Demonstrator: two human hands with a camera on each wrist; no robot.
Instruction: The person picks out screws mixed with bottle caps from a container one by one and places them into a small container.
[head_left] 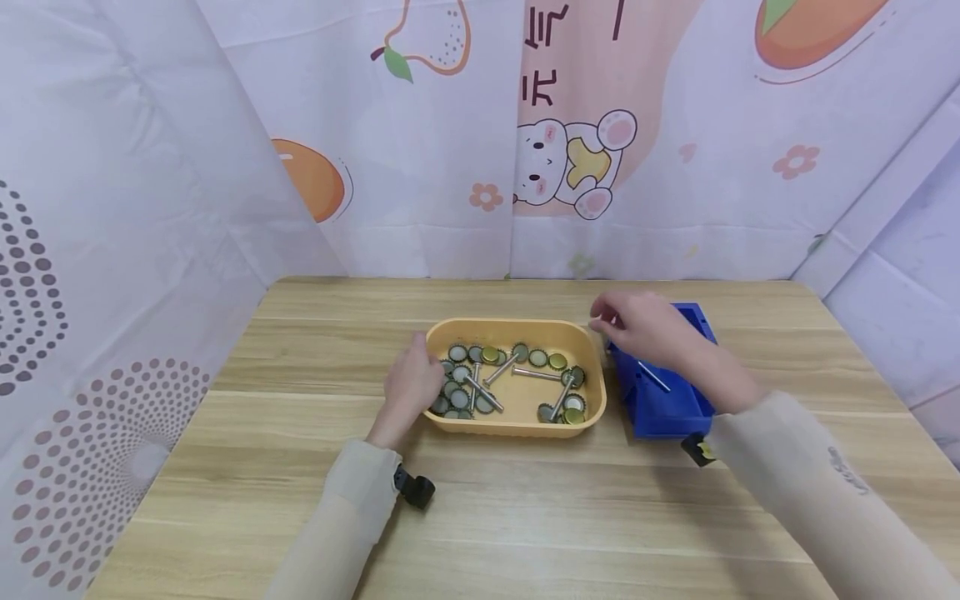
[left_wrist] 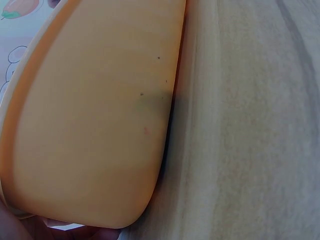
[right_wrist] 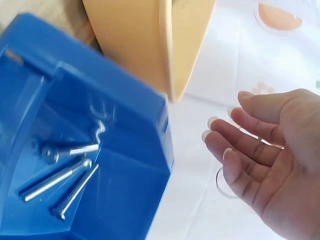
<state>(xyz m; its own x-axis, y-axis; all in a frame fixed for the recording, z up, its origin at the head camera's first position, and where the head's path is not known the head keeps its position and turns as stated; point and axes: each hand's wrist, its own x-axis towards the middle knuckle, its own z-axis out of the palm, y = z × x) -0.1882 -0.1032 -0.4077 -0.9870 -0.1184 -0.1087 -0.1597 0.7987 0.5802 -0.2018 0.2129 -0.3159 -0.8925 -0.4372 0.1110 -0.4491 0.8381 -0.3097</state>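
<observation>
A yellow plastic basin stands mid-table. Inside it lie many bottle caps, grey and gold, and several silver bolts among them. My left hand holds the basin's left end by the rim; in the left wrist view its fingers show only partly, at the bottom edge. Over the back of a blue bin, my right hand hovers with loosely bent fingers. In the right wrist view that hand holds nothing. Several silver bolts lie on the blue bin's floor.
The blue bin stands close to the basin's right end on a wood-grain table. A white printed curtain hangs behind the table's far edge. Small wrist cameras are strapped at both sleeves.
</observation>
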